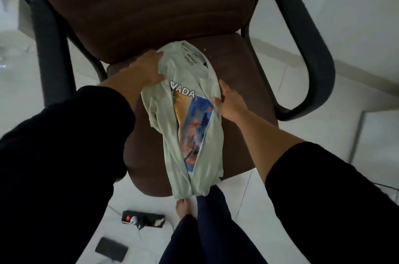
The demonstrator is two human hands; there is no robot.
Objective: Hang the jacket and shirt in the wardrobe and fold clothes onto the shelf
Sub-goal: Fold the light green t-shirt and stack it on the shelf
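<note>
A pale green T-shirt (192,73) with white lettering and a colourful print lies lengthwise on the brown seat (244,82) of an office chair. Both long sides are folded in toward the middle, and its hem hangs over the seat's front edge. My left hand (144,69) grips the shirt's upper left edge near the collar, fingers curled into the cloth. My right hand (228,101) rests flat against the shirt's right folded edge, fingers spread, holding nothing.
The chair has a tall brown backrest (140,2) and dark armrests, left (51,47) and right (302,36). On the white tiled floor lie a black power strip (142,219) with cables and a dark phone (111,249). My bare foot (183,208) stands under the seat's front.
</note>
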